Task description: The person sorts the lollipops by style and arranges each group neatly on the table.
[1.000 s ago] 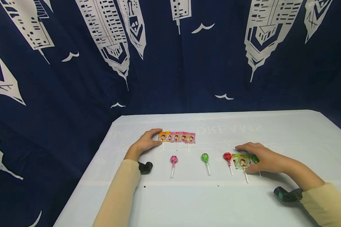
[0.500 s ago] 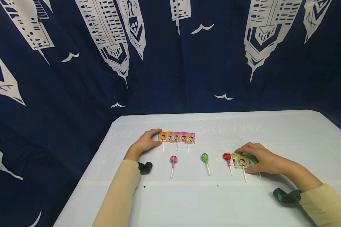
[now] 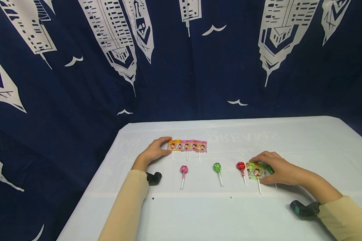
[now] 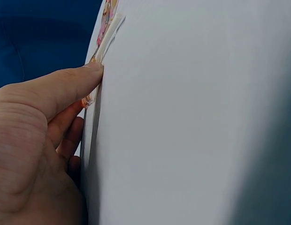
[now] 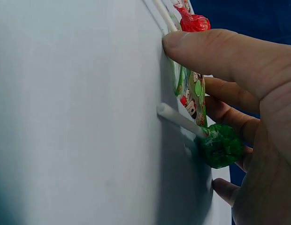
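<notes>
At the table's back left, my left hand (image 3: 153,150) pinches an orange flat-wrapped lollipop (image 3: 175,144) between thumb and fingers, at the end of a row. Pink flat-wrapped lollipops (image 3: 187,146) adjoin it on the right. My right hand (image 3: 285,170) holds a green flat-wrapped lollipop (image 3: 254,170), thumb at its near edge and fingers at its far edge. Just left of that lies a red round lollipop (image 3: 241,166). Under the right palm is a green round lollipop (image 5: 220,146), largely covered in the head view.
Between the hands, a pink round lollipop (image 3: 184,169) and another green round lollipop (image 3: 217,167) lie on the white table (image 3: 199,217). A dark blue curtain (image 3: 184,83) with white building prints hangs behind the far edge.
The green flat-wrapped lollipop has shifted slightly, its stick end swinging a little left. The left hand and the row of flat-wrapped lollipops stay in place.
</notes>
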Demonstrator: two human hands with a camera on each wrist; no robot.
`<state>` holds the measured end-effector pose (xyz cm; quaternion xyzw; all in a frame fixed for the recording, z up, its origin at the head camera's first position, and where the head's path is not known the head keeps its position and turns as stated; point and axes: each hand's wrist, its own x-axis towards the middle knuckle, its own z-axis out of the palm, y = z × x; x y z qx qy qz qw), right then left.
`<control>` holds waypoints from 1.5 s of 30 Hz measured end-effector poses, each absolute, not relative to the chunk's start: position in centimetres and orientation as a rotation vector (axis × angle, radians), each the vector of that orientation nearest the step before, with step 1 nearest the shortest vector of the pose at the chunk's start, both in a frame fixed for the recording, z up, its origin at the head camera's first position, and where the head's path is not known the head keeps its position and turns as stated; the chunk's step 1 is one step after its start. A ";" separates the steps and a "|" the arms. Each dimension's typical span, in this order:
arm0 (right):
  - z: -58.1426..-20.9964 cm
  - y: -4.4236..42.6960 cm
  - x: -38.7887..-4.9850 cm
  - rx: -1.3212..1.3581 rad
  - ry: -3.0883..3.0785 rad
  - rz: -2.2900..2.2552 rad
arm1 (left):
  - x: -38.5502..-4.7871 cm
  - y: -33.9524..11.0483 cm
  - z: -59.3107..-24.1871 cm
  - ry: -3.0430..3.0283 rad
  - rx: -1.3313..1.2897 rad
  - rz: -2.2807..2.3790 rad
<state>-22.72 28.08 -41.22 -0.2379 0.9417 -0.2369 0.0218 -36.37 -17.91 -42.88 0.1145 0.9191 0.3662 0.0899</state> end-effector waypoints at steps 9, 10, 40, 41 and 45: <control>-41.2 28.0 -22.8 -0.753 2.917 -0.749 | -36.2 -18.0 -42.9 2.722 0.324 1.110; -41.2 28.1 -22.8 -0.751 2.916 -0.753 | -36.2 -18.0 -42.9 2.723 0.324 1.111; -36.0 25.6 -27.0 -0.785 2.906 -0.846 | -36.3 -17.9 -42.9 2.735 0.322 1.088; -36.0 25.3 -27.3 -0.784 2.903 -0.844 | -36.3 -17.9 -42.9 2.736 0.321 1.084; -36.1 24.1 -28.6 -0.784 2.886 -0.855 | -36.2 -17.9 -42.9 2.738 0.315 1.080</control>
